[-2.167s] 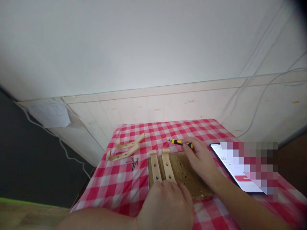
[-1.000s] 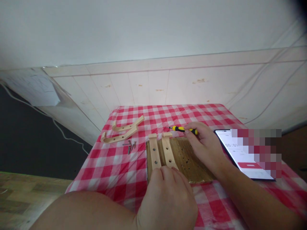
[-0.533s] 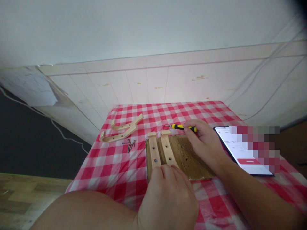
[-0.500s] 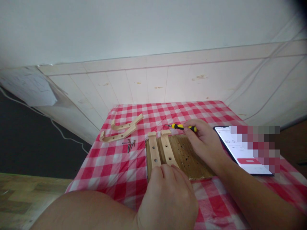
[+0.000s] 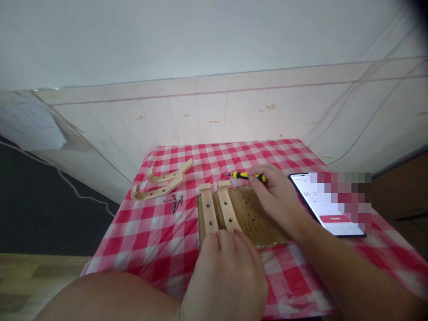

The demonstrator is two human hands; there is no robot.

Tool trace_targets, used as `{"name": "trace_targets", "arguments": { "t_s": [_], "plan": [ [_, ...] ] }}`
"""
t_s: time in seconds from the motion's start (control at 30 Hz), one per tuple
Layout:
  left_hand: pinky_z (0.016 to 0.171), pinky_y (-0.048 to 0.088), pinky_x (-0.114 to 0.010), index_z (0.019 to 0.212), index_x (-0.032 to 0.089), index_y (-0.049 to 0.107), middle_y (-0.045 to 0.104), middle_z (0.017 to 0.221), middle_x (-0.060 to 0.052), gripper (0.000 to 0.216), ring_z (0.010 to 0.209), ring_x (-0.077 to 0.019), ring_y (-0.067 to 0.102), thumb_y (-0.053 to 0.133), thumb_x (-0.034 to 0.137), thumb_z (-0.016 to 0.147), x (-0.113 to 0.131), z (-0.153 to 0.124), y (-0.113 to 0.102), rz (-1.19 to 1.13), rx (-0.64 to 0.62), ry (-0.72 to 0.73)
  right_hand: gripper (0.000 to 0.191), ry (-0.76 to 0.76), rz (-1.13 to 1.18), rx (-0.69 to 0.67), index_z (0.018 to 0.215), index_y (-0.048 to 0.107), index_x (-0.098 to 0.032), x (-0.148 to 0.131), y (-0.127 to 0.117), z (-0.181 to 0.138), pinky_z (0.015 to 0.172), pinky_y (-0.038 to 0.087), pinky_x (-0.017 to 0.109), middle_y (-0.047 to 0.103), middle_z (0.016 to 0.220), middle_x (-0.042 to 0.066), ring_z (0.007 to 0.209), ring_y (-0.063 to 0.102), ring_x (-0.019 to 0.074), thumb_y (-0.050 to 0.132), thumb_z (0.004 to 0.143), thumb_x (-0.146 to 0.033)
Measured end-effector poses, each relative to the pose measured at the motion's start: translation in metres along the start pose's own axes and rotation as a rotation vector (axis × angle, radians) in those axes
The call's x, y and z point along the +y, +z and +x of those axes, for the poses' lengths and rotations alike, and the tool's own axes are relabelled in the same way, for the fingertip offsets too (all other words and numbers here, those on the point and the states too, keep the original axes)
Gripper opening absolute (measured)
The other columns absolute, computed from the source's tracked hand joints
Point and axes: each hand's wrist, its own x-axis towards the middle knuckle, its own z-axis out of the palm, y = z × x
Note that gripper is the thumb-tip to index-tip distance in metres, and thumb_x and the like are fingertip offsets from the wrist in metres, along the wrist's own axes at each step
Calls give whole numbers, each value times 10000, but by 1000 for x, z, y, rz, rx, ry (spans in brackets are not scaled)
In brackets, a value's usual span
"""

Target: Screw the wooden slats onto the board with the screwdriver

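Observation:
My right hand (image 5: pixel 276 191) grips a yellow-and-black screwdriver (image 5: pixel 241 175) by its handle. The tool lies level above the cloth, its tip pointing left. My left hand (image 5: pixel 227 272) is closed over the near end of a pale wooden hook (image 5: pixel 227 207), pressing it onto a brown wooden board (image 5: pixel 267 223); the fingertips are hidden. Beside it on the board lies another wooden hook (image 5: pixel 207 203), with screw heads showing in its two holes. The holes of the hook under my left hand look dark. Several small holes dot the board's right part.
Two loose wooden hooks (image 5: pixel 160 189) lie at the left on the red-and-white checked tablecloth (image 5: pixel 160 232), with several screws (image 5: pixel 173 207) near them. A phone (image 5: pixel 329 207) showing a timer lies at the right. A white panelled wall (image 5: pixel 197 120) stands behind the table.
The whole view has shifted slightly, so everything appears a little further left. Both hands keep their grips, with the screwdriver still held above the cloth.

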Motion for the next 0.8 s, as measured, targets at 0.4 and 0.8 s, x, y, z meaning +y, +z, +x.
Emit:
{"name": "trace_targets", "arguments": {
  "t_s": [0.4, 0.8],
  "plan": [
    [536, 462, -312, 849, 170, 698, 695, 752, -89, 320, 661, -228, 631, 587, 470, 854, -10, 4, -13, -175, 120, -25, 100, 15, 12, 7, 894, 605, -234, 0, 0, 3, 796, 492, 360, 689, 922, 53, 885, 628, 201, 508, 879, -215],
    [477, 274, -202, 672, 149, 594, 506, 562, 29, 288, 503, -70, 424, 472, 294, 889, -109, 36, -39, -823, -277, -49, 131, -43, 285, 103, 763, 565, -242, -7, -4, -5, 784, 496, 326, 639, 920, 9, 879, 610, 165, 613, 798, -126]
  ]
}}
